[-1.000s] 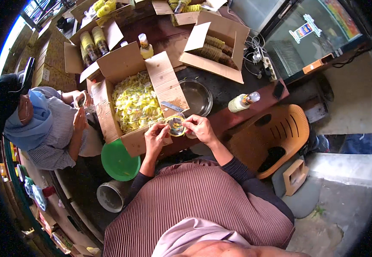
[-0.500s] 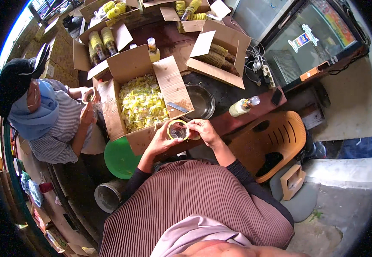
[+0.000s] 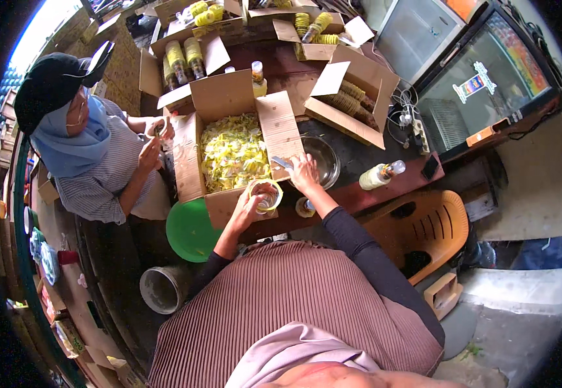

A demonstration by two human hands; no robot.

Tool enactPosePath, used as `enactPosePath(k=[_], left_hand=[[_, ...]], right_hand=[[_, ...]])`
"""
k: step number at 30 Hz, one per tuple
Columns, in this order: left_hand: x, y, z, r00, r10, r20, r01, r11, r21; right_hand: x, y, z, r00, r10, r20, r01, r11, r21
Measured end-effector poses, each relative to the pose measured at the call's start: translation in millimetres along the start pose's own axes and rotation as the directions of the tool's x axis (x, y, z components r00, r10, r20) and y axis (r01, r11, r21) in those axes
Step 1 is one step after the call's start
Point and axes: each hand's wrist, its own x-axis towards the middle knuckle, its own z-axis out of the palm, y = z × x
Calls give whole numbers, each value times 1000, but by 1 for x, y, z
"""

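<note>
My left hand (image 3: 247, 210) is wrapped round a clear plastic cup (image 3: 267, 196) with a yellow rim, its round mouth turned up toward me. Over the flap of an open carton (image 3: 224, 200), my right hand (image 3: 304, 173) has its fingers closed on the end of a small grey knife (image 3: 281, 162). Thin yellow and whitish scraps (image 3: 232, 150) fill that carton. Below my right wrist, a small container (image 3: 305, 207) stands at the table's edge, partly covered by my forearm.
A metal bowl (image 3: 330, 169) sits right of the carton, and a bottle-like stack of clear cups (image 3: 382, 174) near the table edge. Cartons of yellow-rimmed stacks (image 3: 344, 102) stand behind. An orange chair (image 3: 435, 226) is at right; a co-worker (image 3: 109, 145) handles something small at left.
My right hand has left the cup and reached forward to the knife on the carton flap. The cup stays in my left hand. The whole view has shifted slightly.
</note>
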Motion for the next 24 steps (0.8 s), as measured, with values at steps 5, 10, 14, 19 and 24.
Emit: enactPosePath(k=[5, 10, 14, 19, 24], left_hand=[[3, -30, -20, 992, 125, -33, -126, 992, -23], [7, -34, -18, 995, 61, -79, -79, 966, -248], [10, -8, -3, 982, -84, -171, 13, 925, -380], [15, -43, -26, 933, 352, -73, -275, 831, 483], [33, -32, -13, 957, 198, -211, -160, 970, 186]], right_hand=[[10, 4, 25, 993, 54, 109, -52, 998, -21], [19, 31, 49, 983, 161, 92, -178, 957, 229], [22, 43, 50, 992, 97, 79, -116, 950, 291], [10, 12, 7, 995, 68, 67, -90, 897, 432], [-4, 16, 0, 993, 72, 93, -106, 885, 453]])
